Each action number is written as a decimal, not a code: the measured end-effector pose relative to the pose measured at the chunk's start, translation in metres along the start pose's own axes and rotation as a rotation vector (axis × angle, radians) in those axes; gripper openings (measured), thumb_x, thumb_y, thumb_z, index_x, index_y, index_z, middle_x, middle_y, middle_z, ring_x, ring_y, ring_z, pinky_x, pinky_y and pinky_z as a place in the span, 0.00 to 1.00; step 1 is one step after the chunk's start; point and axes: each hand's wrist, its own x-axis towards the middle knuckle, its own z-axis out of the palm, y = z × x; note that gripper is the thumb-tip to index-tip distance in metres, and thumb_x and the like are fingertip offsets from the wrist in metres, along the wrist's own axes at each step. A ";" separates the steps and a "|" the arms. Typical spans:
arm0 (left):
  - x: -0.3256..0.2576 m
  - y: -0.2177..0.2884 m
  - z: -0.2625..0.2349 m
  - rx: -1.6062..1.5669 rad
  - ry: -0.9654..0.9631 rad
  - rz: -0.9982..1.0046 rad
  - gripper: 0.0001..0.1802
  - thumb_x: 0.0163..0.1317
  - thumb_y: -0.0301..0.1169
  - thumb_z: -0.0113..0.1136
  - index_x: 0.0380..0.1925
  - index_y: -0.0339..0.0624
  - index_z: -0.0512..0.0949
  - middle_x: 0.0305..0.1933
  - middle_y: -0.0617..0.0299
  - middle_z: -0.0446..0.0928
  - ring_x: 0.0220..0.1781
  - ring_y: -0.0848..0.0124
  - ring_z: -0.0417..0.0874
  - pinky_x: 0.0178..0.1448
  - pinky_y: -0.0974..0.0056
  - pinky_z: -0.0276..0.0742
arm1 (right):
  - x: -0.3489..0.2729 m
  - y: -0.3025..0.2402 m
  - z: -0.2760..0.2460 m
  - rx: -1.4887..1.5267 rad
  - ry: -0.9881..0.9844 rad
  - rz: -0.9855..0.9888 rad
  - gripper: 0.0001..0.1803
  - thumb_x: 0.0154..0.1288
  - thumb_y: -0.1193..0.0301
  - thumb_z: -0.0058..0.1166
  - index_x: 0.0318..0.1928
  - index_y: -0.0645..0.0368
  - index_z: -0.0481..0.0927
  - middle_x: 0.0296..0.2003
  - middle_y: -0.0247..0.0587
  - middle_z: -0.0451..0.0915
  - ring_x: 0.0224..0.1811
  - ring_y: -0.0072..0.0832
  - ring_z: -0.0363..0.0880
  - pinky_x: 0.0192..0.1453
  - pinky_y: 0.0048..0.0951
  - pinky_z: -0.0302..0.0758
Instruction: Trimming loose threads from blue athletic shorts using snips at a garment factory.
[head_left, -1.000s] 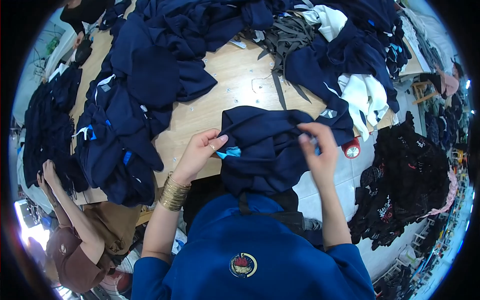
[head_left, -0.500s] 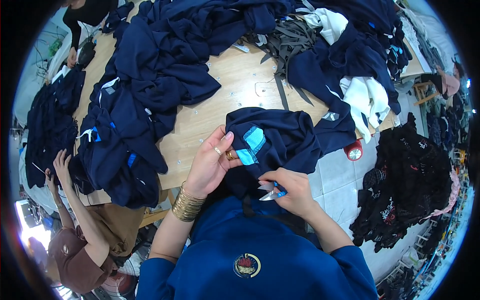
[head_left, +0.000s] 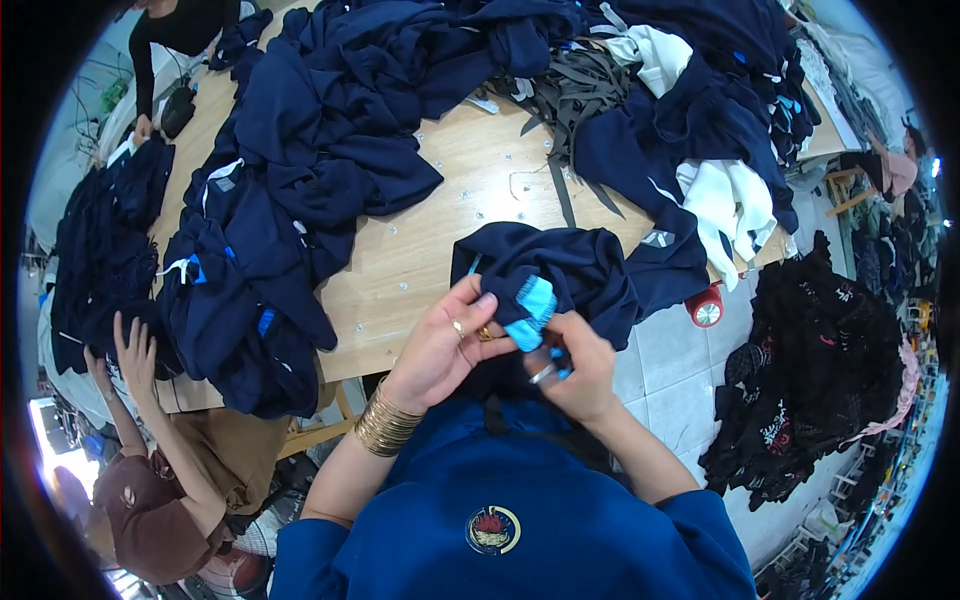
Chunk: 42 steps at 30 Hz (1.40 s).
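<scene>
Pinches a fold of the dark blue garment (head_left: 590, 262) with the left hand (head_left: 450, 345), thumb on top and fingers underneath, right beside a light blue patch (head_left: 537, 297). Seems to hold the patch up like this to see it well and to stop the soft cloth from slipping. With the right hand (head_left: 583, 370), fingers curled around small blue-handled scissors (head_left: 543, 376), comes very close to the low edge of the patch; cannot tell if touching. Too blurry to tell the blades apart or together.

Lets the rest of the garment lie bunched up at the near edge of the wooden table (head_left: 390, 280), maybe to let the wood carry the weight. Farther out, to the left and along the back: a big heap of dark blue clothes (head_left: 330, 140), perhaps placed around the sides to leave room in the middle. On the right side: a tangle of dark gray strips (head_left: 580, 95) and some white cloth (head_left: 735, 200). Just past the table edge: a red round thing (head_left: 705, 305) with a silver end, maybe a bottle; cannot tell about anything inside. Lower right: a big pile of black clothes (head_left: 815, 370).
</scene>
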 end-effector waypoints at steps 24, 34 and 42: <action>-0.047 0.073 0.008 1.670 0.536 1.060 0.27 0.34 0.21 0.63 0.43 0.41 0.76 0.41 0.55 0.76 0.43 0.56 0.74 0.49 0.59 0.72 | 0.093 0.006 -0.192 0.724 0.761 0.165 0.08 0.63 0.68 0.51 0.28 0.55 0.73 0.17 0.27 0.66 0.10 0.13 0.55 0.14 0.16 0.50; -0.067 0.016 -0.081 1.315 0.642 0.560 0.08 0.58 0.24 0.58 0.38 0.39 0.79 0.36 0.59 0.80 0.32 0.72 0.80 0.36 0.70 0.75 | 0.022 0.113 -0.116 -0.455 0.323 0.372 0.08 0.61 0.72 0.54 0.38 0.62 0.79 0.32 0.38 0.80 0.37 0.26 0.77 0.44 0.28 0.71; -0.022 0.069 -0.090 1.109 0.645 0.727 0.08 0.61 0.22 0.53 0.39 0.37 0.78 0.35 0.60 0.81 0.36 0.75 0.81 0.40 0.73 0.74 | 0.053 0.022 0.064 0.078 -0.073 0.216 0.13 0.55 0.71 0.62 0.39 0.63 0.78 0.37 0.45 0.80 0.40 0.34 0.80 0.45 0.28 0.75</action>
